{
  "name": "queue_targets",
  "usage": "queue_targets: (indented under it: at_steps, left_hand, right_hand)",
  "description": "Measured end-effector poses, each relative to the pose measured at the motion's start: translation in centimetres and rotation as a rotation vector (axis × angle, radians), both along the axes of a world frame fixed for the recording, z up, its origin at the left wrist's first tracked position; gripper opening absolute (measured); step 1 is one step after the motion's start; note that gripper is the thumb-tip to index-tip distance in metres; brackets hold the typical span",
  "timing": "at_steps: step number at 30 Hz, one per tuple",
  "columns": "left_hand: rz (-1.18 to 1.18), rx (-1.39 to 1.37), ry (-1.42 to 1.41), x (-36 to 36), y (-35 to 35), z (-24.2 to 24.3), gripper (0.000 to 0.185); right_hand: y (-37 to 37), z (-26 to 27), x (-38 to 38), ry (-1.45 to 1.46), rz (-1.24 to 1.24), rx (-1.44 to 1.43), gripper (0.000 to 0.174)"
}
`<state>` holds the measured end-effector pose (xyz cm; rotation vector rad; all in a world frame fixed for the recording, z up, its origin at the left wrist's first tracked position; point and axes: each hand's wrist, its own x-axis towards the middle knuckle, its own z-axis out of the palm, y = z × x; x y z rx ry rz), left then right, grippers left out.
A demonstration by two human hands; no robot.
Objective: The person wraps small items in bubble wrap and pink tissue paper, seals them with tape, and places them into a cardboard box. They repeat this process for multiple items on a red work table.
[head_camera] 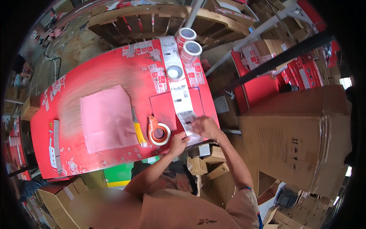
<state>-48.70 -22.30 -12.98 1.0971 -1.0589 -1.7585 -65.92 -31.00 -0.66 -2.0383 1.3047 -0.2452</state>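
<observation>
A long strip of printed paper labels [181,98] runs down the right side of a red tabletop [108,68]. At the strip's near end, my left hand [179,142] pinches its edge between thumb and fingers. Blurred, my right hand [206,128] is over the same end of the strip; whether its fingers grip the paper cannot be made out. Left of my hands lies an orange tape dispenser [153,126] with a tape roll in it. Beside that rests a yellow-handled knife [139,133], next to a pink bag or sheet [107,120]. One tape roll [174,73] sits on the strip.
More tape rolls [191,52] stand at the table's far right corner. A long narrow printed box [54,146] lies at the left end. To the right is a large cardboard carton [286,140], with a dark bar [274,61] above. Small cartons [216,156] sit below the near edge.
</observation>
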Motion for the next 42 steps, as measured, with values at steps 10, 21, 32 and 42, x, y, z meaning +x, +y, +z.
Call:
queue_targets:
  at_steps: [10, 21, 32, 42]
  left_hand:
    - [-0.022, -0.159, -0.108, -0.3, -1.9, 2.9, 0.020]
    - [0.061, -0.175, -0.133, 0.0, -3.2, 4.0, 0.014]
    - [-0.119, -0.048, -0.241, 5.7, 2.9, 2.1, 0.046]
    - [0.374, -0.520, -0.820, 37.1, 10.4, 7.1, 0.035]
  right_hand:
    - [-0.6, 2.4, 1.7, -0.100, -0.290, 0.171, 0.021]
    - [-0.8, 3.4, 2.1, -0.109, -0.220, 0.102, 0.013]
    - [-17.0, 17.4, 13.5, -0.369, -0.500, -0.831, 0.023]
    - [6.6, -11.0, 43.6, -0.242, 0.203, -0.459, 0.037]
